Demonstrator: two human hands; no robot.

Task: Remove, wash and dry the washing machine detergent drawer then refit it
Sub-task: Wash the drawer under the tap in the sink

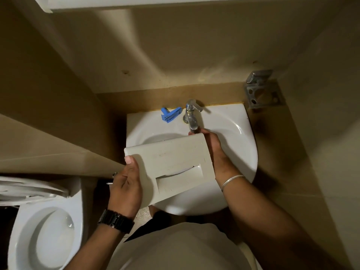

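Note:
I hold the white detergent drawer (169, 162) over the white washbasin (243, 141), its front panel with the recessed handle facing up at me. My left hand (126, 186) grips its left edge, thumb on top of the panel. My right hand (214, 151) grips the right edge, fingertips reaching up near the spout of the chrome tap (191, 115). The drawer's compartments are hidden under the panel. A small blue plastic insert (170, 115) lies on the basin's back ledge, left of the tap. Whether water is running does not show.
A white toilet (44, 230) with its lid raised stands at the lower left, close to the basin. A metal holder (262, 90) is fixed to the wall at the upper right. Beige walls close in on both sides.

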